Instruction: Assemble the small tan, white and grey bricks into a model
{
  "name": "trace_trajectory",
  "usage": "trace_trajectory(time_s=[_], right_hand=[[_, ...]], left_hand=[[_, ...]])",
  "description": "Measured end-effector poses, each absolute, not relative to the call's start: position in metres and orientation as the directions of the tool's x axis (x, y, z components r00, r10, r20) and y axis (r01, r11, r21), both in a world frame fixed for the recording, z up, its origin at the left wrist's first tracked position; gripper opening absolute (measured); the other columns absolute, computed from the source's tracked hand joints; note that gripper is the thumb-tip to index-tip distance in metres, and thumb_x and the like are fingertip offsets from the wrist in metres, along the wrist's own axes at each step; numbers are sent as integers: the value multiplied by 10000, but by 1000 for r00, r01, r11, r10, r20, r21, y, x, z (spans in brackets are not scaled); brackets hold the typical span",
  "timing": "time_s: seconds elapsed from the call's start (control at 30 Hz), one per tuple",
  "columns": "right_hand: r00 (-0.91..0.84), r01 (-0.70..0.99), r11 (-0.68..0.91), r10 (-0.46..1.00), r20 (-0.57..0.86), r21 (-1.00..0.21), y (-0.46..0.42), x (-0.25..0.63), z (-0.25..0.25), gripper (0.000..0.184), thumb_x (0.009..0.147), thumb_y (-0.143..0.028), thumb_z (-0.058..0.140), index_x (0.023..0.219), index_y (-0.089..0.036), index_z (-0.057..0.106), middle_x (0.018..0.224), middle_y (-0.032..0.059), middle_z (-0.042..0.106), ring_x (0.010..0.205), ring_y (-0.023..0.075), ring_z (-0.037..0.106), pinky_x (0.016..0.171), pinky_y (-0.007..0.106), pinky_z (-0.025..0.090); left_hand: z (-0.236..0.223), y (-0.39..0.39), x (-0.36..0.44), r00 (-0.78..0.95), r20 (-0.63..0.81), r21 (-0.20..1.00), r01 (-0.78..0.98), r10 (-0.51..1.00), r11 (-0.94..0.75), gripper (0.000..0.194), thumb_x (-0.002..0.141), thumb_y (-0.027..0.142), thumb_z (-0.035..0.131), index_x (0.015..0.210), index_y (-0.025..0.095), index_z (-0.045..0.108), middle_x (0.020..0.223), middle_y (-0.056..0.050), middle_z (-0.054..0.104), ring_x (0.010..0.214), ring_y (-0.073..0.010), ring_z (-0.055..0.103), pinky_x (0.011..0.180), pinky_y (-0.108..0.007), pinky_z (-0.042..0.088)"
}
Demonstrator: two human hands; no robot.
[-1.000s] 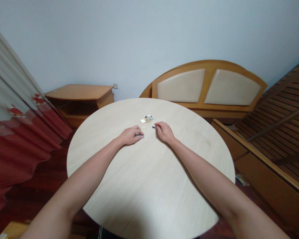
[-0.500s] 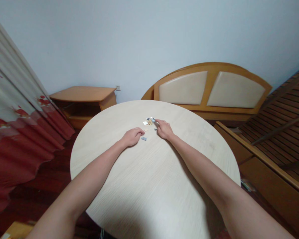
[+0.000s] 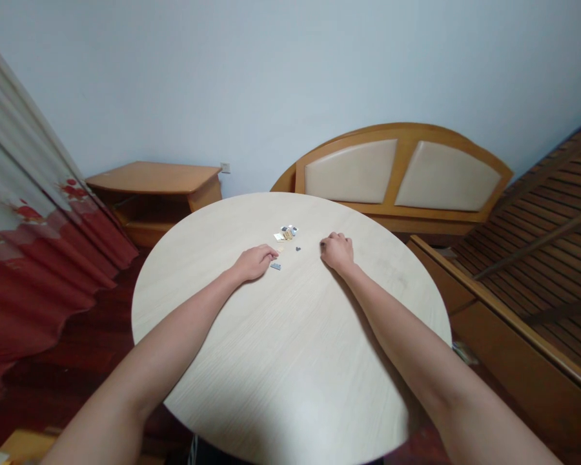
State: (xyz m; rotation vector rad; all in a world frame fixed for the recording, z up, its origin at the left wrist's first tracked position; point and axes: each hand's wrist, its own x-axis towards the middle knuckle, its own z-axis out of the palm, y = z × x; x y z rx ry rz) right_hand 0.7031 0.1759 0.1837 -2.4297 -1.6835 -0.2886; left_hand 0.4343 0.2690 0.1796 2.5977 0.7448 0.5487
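On the table point(image 3: 252, 361), the pile of pieces point(image 3: 288, 233) lies beyond and between left hand point(image 3: 256, 263) and right hand point(image 3: 337, 250), with the cabinet point(image 3: 155, 177) at rear left, the headboard point(image 3: 399, 171) at rear right and the curtain point(image 3: 39, 226) at far left.

On a round, pale worktop point(image 3: 290, 349), the left hand point(image 3: 255, 263) rests beside a flat blue-grey piece point(image 3: 275, 266), while the right hand point(image 3: 337, 250) curls its fingers, apart from a small dark piece point(image 3: 298, 248). Beyond lies a cluster of small pieces point(image 3: 287, 234); farther back stands a wooden headboard point(image 3: 391, 171).
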Motion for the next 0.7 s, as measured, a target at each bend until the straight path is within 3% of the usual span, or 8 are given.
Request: trace_trajectory(time_s=[0.13,0.33,0.5,0.7], right_hand=[[330,944,-316,907,261,-97,169,702,183,267,925,-163,539,1056,-206,768,1203,140,656,1145,299,530,914,402,392],[145,972,-82,947,286,-220,170,703,178,219,876,-100,560,970,-186,737,1035,95,709,977,236,601,861,348,439],[162,932,-18,914,373,-362,175,703,170,227,856,-95,576,1034,-165,700,968,87,691,853,203,620,803,317,474],[-30,801,365,816,578,-474,171,666,174,339,876,-99,521,1192,-165,627,1013,89,697,897,202,644,869,347,514]], left_hand=[[181,267,434,776,250,465,428,578,-775,353,958,219,404,1125,182,713,1187,-75,724,1087,-216,667,974,-362,515],[181,266,434,764,285,463,420,579,-781,335,947,213,426,1111,186,716,1146,-71,740,1051,-210,681,968,-363,519],[181,263,436,741,310,444,442,596,-780,322,978,270,441,1114,192,722,1168,-74,746,1084,-230,678,976,-377,517],[188,253,439,736,366,446,399,570,-801,304,936,322,598,1189,191,704,1112,-61,755,959,-210,695,889,-330,527]])
